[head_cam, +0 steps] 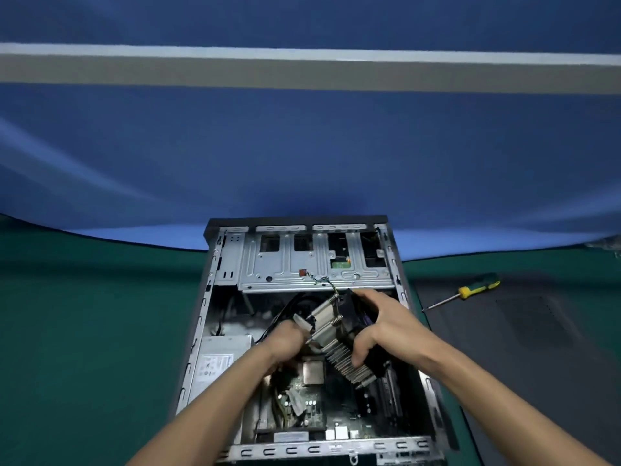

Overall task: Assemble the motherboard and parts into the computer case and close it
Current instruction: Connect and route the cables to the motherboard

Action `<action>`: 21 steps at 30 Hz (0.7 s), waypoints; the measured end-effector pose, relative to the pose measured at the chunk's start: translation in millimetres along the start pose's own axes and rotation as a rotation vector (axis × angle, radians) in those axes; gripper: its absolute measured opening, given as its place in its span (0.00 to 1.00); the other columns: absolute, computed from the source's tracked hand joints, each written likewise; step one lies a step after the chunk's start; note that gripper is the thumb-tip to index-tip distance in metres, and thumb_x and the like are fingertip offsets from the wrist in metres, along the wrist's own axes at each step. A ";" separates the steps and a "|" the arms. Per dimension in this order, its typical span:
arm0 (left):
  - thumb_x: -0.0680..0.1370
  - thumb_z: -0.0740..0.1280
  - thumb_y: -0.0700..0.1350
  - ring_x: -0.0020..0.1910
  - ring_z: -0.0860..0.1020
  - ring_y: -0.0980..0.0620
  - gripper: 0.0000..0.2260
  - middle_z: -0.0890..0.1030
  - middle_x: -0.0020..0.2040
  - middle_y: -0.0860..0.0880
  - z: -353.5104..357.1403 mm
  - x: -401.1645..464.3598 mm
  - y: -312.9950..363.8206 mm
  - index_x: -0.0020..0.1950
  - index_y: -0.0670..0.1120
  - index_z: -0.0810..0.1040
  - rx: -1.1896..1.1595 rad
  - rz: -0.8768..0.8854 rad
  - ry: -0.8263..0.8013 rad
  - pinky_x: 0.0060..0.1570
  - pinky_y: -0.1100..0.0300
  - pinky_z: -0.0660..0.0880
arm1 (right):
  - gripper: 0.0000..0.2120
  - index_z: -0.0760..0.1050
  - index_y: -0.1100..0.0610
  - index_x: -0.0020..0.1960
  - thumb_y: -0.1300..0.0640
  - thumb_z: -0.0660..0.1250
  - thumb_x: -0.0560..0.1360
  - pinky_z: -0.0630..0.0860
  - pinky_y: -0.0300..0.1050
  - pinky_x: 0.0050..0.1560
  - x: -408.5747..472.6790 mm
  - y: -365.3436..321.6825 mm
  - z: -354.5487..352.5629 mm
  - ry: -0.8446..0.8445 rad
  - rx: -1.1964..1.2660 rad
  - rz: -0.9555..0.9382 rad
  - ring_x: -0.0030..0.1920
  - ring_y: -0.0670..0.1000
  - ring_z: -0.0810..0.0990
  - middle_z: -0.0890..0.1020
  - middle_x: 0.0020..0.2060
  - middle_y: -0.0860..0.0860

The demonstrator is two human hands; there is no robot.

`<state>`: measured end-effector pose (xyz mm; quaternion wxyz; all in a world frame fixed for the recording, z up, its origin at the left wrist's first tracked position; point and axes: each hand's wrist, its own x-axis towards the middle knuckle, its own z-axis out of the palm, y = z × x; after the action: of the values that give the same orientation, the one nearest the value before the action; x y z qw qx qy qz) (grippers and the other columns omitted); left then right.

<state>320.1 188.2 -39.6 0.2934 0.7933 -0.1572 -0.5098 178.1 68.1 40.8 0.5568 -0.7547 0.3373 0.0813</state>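
Board (312, 408) sits in case (215, 264); both hands' grip, left (285, 341) and right (379, 327), closed on cooler (339, 334) above bare CPU (313, 372). Cooler, panel (524, 338) remain.

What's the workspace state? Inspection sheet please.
Surface: green mat on the table.
Job's things: open computer case lying flat, motherboard inside, processor uncovered; cooler held tilted above it; dark side panel lying right of case.
Clutter: screwdriver resting on the panel.
Grippers: left hand and right hand both grip the cooler.
Cables: cooler's thin wire draped over drive cage; black cables inside.
Surroundings: blue backdrop.
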 end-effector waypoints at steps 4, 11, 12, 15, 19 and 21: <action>0.81 0.56 0.37 0.36 0.80 0.55 0.13 0.83 0.46 0.48 -9.3 5.4 13.9 0.50 0.39 0.81 -0.441 0.031 -0.148 0.28 0.64 0.76 | 0.50 0.67 0.48 0.68 0.57 0.75 0.45 0.73 0.39 0.53 0.0 16.4 20.9 -0.069 -0.031 0.071 0.59 0.49 0.73 0.73 0.60 0.46; 0.82 0.49 0.38 0.48 0.80 0.45 0.17 0.80 0.54 0.38 -29.9 5.3 33.6 0.54 0.35 0.78 -0.496 0.111 -0.313 0.48 0.52 0.79 | 0.54 0.64 0.52 0.72 0.55 0.77 0.48 0.75 0.44 0.56 16.8 34.4 46.2 -0.023 -0.207 0.130 0.57 0.51 0.72 0.69 0.56 0.47; 0.82 0.51 0.36 0.48 0.80 0.44 0.16 0.80 0.52 0.37 -30.3 5.5 36.0 0.52 0.37 0.78 -0.469 0.129 -0.286 0.51 0.51 0.77 | 0.53 0.63 0.52 0.73 0.54 0.79 0.50 0.74 0.45 0.57 21.1 34.7 50.2 0.014 -0.242 0.119 0.57 0.52 0.72 0.69 0.55 0.47; 0.80 0.53 0.34 0.45 0.77 0.45 0.15 0.78 0.51 0.37 -32.0 4.6 37.6 0.49 0.38 0.80 -0.431 0.175 -0.209 0.48 0.56 0.72 | 0.53 0.58 0.52 0.75 0.46 0.79 0.56 0.70 0.48 0.62 31.0 36.1 67.5 0.114 -0.410 0.072 0.63 0.54 0.66 0.67 0.60 0.50; 0.80 0.57 0.37 0.50 0.78 0.50 0.12 0.81 0.56 0.44 -36.2 2.2 28.9 0.49 0.42 0.81 -0.306 0.211 -0.183 0.52 0.57 0.70 | 0.48 0.53 0.54 0.75 0.44 0.74 0.64 0.67 0.50 0.65 39.2 38.4 93.9 0.212 -0.717 -0.059 0.65 0.56 0.62 0.64 0.66 0.53; 0.79 0.60 0.41 0.55 0.79 0.52 0.10 0.83 0.55 0.48 -38.6 1.3 23.5 0.48 0.44 0.82 -0.268 0.208 -0.184 0.56 0.55 0.71 | 0.45 0.53 0.54 0.75 0.47 0.73 0.66 0.65 0.51 0.66 41.6 41.5 101.8 0.210 -0.836 -0.117 0.66 0.57 0.62 0.63 0.66 0.54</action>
<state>356.5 181.0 -13.9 0.4317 0.6769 -0.1951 -0.5634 210.4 135.4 -49.9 0.1697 -0.9372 0.2871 0.1020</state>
